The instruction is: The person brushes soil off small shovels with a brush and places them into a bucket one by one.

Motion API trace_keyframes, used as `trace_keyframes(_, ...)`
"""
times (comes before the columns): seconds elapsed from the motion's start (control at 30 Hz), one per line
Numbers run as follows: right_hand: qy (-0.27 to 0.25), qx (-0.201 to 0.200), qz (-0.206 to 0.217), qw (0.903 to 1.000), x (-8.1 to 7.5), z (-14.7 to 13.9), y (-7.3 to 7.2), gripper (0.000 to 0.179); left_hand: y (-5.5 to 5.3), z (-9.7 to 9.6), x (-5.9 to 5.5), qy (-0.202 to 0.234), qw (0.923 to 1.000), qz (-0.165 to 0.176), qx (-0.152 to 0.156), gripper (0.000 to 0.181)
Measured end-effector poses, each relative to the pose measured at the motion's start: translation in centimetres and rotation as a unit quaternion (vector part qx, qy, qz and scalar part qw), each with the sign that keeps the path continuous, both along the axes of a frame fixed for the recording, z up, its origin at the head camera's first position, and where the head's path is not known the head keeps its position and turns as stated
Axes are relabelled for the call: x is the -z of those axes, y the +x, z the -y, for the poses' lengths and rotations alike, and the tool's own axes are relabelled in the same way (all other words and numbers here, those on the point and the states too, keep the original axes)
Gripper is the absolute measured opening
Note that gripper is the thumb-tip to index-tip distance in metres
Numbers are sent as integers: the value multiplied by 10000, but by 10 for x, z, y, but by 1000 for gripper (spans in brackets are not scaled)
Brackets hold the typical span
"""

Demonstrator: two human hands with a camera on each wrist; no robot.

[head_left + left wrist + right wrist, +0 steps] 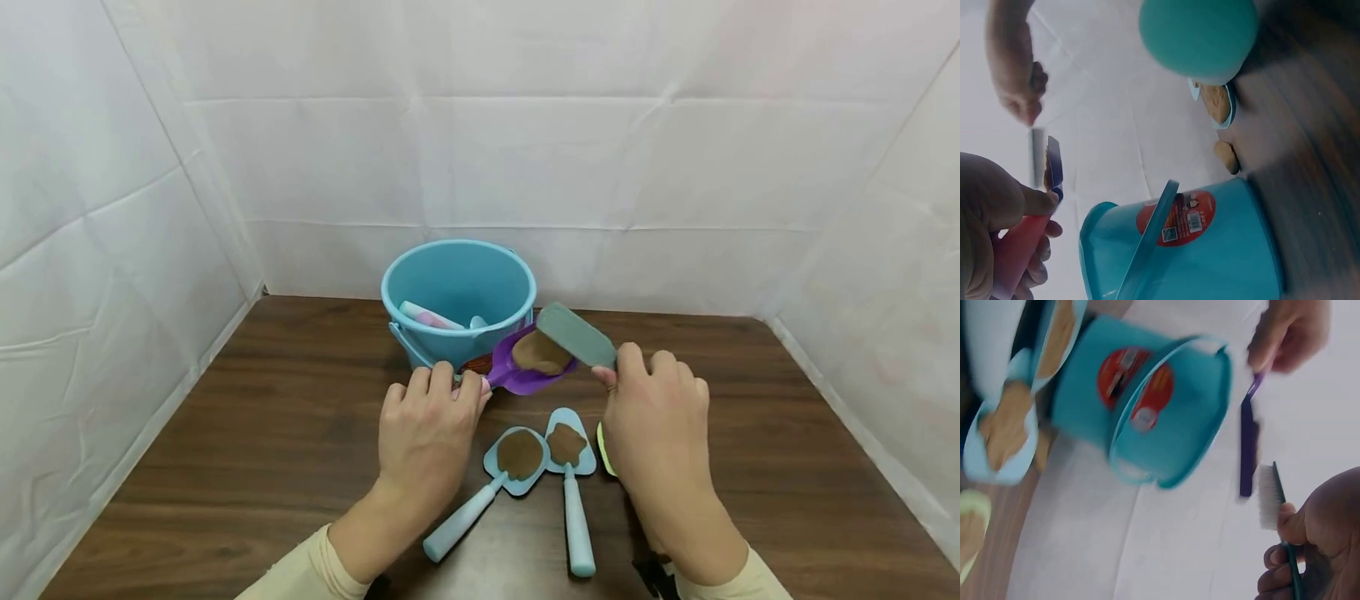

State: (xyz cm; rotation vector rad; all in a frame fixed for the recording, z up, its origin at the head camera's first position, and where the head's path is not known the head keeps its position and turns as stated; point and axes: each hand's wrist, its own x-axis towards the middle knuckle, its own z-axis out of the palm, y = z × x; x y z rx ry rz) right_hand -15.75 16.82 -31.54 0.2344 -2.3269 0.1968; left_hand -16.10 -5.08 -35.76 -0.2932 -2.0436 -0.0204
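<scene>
My left hand (pixel 427 437) grips the pink handle (pixel 1017 253) of a purple toy shovel (pixel 517 379), raised in front of the blue bucket's rim. A brown, sand-like lump (pixel 538 354) lies in its scoop. My right hand (pixel 660 425) holds a green brush (pixel 576 335) by its thin handle. In the right wrist view its white bristles (pixel 1268 499) face the shovel's scoop, close to it. From the head view, the brush head overlaps the scoop's right end; whether the bristles touch the lump I cannot tell.
A blue bucket (pixel 465 271) stands at the back with white, pink and blue pieces inside. Two light blue shovels, one left (pixel 465 518) and one right (pixel 577 529), lie in front, bearing brown lumps. A yellow-green piece (pixel 604 450) shows beside my right hand. White sheets (pixel 525 158) enclose the table.
</scene>
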Motion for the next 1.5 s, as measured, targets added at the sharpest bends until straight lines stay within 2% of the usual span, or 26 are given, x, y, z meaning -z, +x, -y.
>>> trace_keyframes(0.1, 218, -371, -112, 9990, 4, 14, 9, 39, 0, -1, 0, -45, 10000, -19, 9, 39)
trace_keyframes(0.23, 650, -647, -267, 9954, 17, 31, 16, 51, 4, -1, 0, -51, 9998, 190, -7, 40)
trace_keyframes(0.33, 827, -537, -430, 9942, 24, 34, 12, 57, 7, -1, 0, -44, 9996, 296, 16, 40)
trace_keyframes(0.4, 812, -439, -452, 9947, 26, 31, 7, 54, 7, -1, -1, -50, 9994, 334, 20, 39)
trace_keyframes(0.67, 611, -341, -99, 9975, 28, 19, -4, 35, 5, -3, 0, -84, 9994, 321, 5, 37)
trace_keyframes(0.93, 209, -70, -119, 9997, 22, 5, -14, 40, 5, -1, 2, -116, 9997, 216, 31, 33)
trace_keyframes(1.1, -37, 337, -170, 9993, 12, -13, -24, 38, 5, 0, 4, -123, 9990, 396, 145, 32)
trace_keyframes(1.17, -56, 375, -209, 9991, 9, -15, -23, 41, 6, 1, 4, -157, 9983, 529, 176, 32)
trace_keyframes(1.27, 39, 174, -115, 9998, 9, -7, -15, 42, 8, 2, 3, -231, 9975, 651, 152, 33)
trace_keyframes(1.5, 677, -703, -29, 9952, 18, 26, 11, 47, 9, 4, 0, -193, 9976, 667, 10, 34)
